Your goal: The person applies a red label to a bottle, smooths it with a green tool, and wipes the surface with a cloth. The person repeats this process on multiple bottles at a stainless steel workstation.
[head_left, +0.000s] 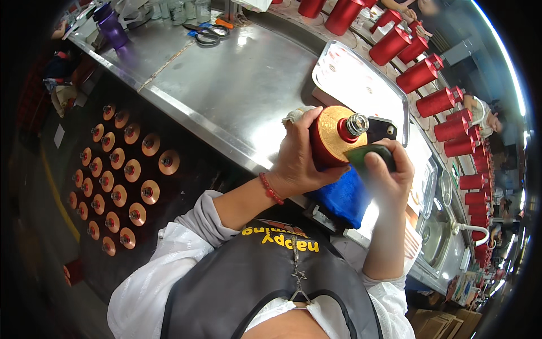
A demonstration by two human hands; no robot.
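Note:
A red bottle with a gold shoulder [328, 135] and a bare, threaded glass neck [355, 125] is tilted in front of me above the metal bench edge. My left hand [299, 161] is wrapped round its red body, thumb low and fingers over the far side. Pinched in my right hand [392, 178] is a flat, dark green piece [370, 155] like a scraper. Its edge lies against or very near the gold shoulder; exact contact cannot be made out. Part of the right hand and wrist is blurred. A whitish cloth [294, 116] shows beside my left fingers.
A blue cloth [344, 198] hangs below the bottle. Beyond it are a phone [381, 129] and a white tray [353, 70]. Scissors [209, 37] and a purple tumbler [111, 25] stand far left. Gold-topped bottles [132, 169] fill the lower left; red bottles [389, 46] line the conveyor.

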